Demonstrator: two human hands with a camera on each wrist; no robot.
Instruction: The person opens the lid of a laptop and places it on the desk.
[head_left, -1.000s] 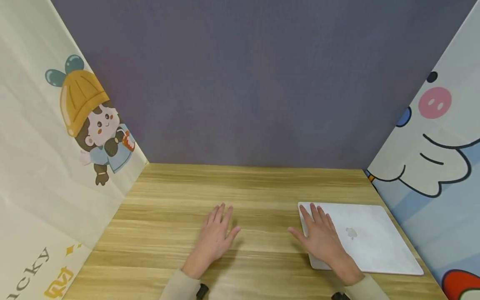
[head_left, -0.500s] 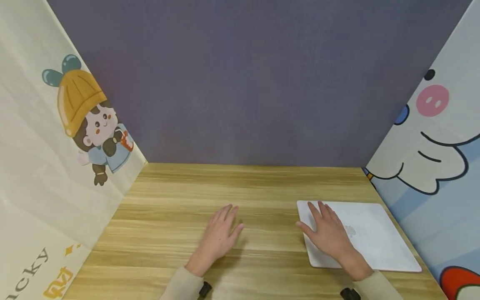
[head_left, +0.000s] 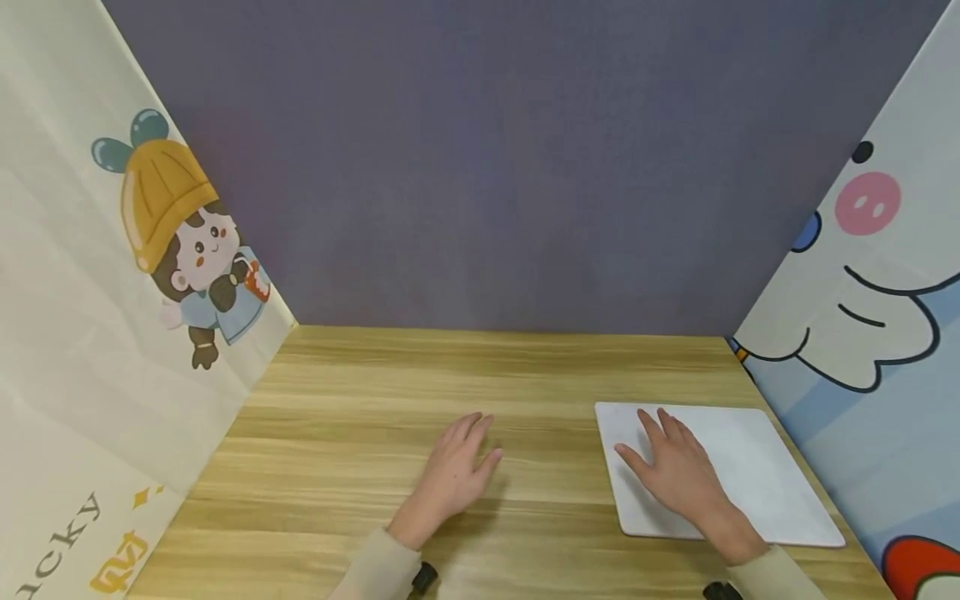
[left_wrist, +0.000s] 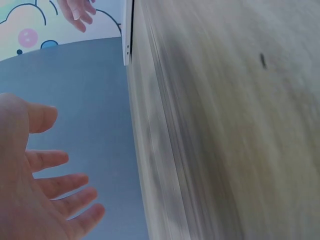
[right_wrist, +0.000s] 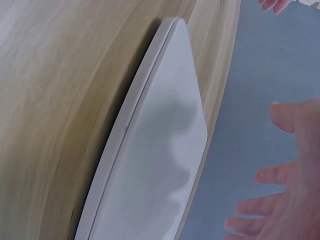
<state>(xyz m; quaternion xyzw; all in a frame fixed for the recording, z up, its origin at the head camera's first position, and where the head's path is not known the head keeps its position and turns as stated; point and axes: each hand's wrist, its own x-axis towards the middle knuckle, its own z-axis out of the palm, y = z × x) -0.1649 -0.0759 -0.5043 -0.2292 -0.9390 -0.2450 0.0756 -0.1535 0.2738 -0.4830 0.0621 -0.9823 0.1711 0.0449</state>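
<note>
A closed silver laptop (head_left: 780, 475) lies flat on the right side of the wooden table. Over the left part of its lid hovers my right hand (head_left: 678, 475), fingers spread and relaxed, holding nothing. In the right wrist view, that hand's shadow falls across the laptop lid (right_wrist: 160, 130), and the palm of the right hand (right_wrist: 285, 195) is bare. My left hand (head_left: 453, 475) hangs above the middle of the table, its fingers loosely extended. Nothing lies in the palm of the left hand (left_wrist: 35, 195) in the left wrist view.
The wood-grain table (head_left: 337, 417) ends at a dark grey panel (head_left: 480, 167) at the back. Cartoon-printed white sheets line the left wall (head_left: 67, 292) and the right wall (head_left: 900, 333), the right one close beside the laptop.
Both hands have drifted to the right. My right hand has gone from the laptop's left edge farther in over the lid and now covers the logo; the laptop stays put.
</note>
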